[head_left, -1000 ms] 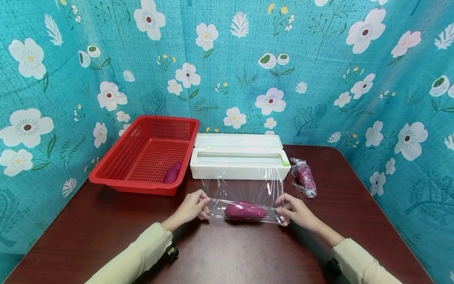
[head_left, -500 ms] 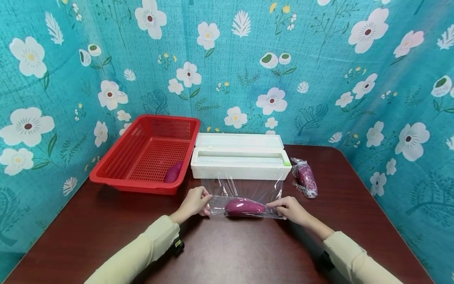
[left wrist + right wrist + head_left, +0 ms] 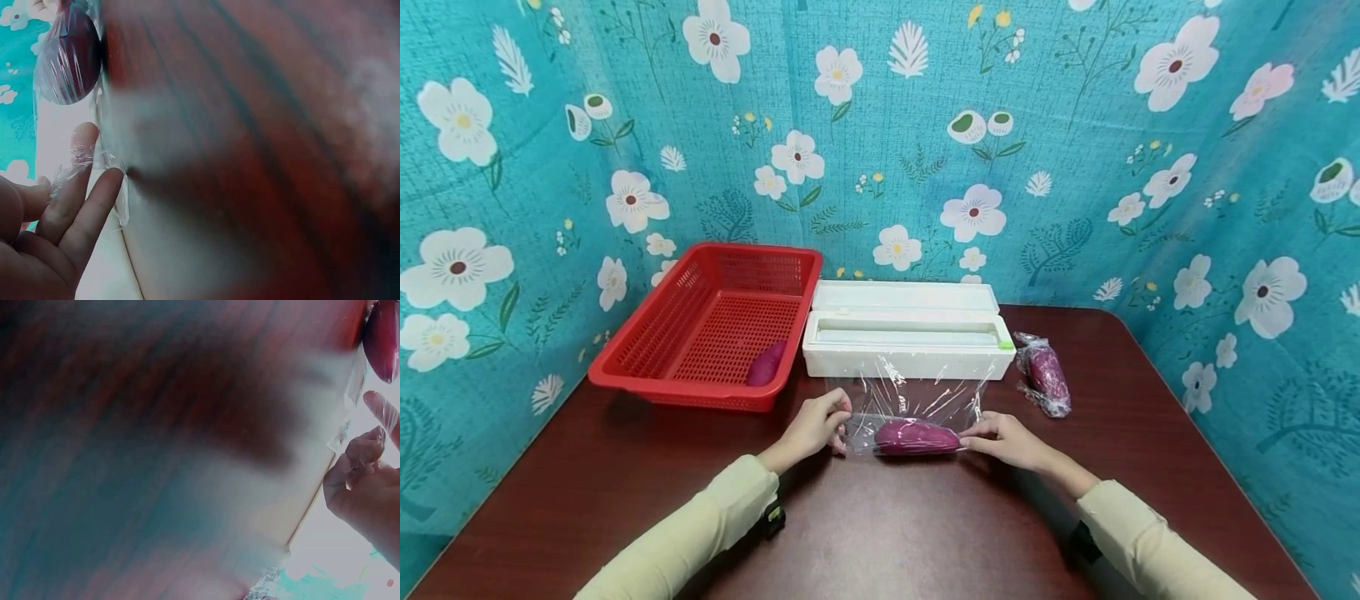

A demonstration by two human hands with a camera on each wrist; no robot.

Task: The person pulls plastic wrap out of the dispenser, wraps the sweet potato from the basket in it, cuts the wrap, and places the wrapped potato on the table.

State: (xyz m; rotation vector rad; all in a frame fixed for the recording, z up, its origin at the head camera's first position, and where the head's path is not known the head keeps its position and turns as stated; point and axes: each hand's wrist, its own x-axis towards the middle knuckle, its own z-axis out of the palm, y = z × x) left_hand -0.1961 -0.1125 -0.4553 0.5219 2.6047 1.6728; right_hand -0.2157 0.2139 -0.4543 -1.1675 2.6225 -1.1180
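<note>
A purple sweet potato lies on the table under a sheet of clear cling film, which runs forward from the white dispenser box. At the sweet potato's left, my left hand pinches the film's edge; in the left wrist view, bunched film sits between its thumb and fingers. By the other end, my right hand pinches the film close against the sweet potato's tip. The right wrist view shows that hand at the frame's edge, fingers bent, film by the fingertips.
A red plastic basket at the back left holds another purple sweet potato. A film-wrapped sweet potato lies right of the box. The box's lid stands raised at the back. A floral curtain surrounds the brown table.
My right hand has moved left, from the film's right corner to the sweet potato's right end. The film's front edge, earlier lifted, now lies down over the sweet potato. The left hand barely shifted.
</note>
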